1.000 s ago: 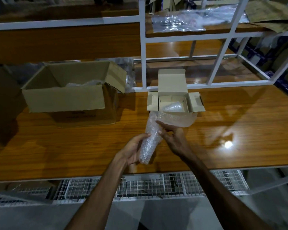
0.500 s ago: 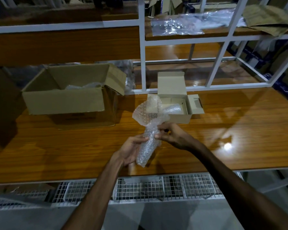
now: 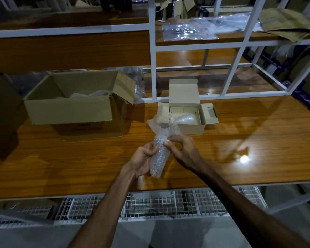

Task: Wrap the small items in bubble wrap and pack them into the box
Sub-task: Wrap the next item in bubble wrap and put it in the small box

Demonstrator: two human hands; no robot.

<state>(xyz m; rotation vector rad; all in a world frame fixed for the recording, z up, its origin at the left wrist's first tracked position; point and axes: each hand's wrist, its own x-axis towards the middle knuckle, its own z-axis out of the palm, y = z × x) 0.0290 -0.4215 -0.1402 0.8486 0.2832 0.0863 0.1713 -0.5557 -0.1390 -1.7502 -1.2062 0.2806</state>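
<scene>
1. Bubble-wrapped bundle [image 3: 159, 154] is held upright above the tabletop's [image 3: 61, 161] near edge, its loose top flaring open.
2. Left hand [image 3: 143, 161] curls round its lower half; right hand [image 3: 182, 150] pinches its middle.
3. Small box [image 3: 185, 111] sits open just behind the bundle, the large carton [image 3: 75, 106] toward the far-left corner.
4. Bare wood lies to the right.

Head view, facing forward and down, close over wooden table [image 3: 61, 167]
</scene>
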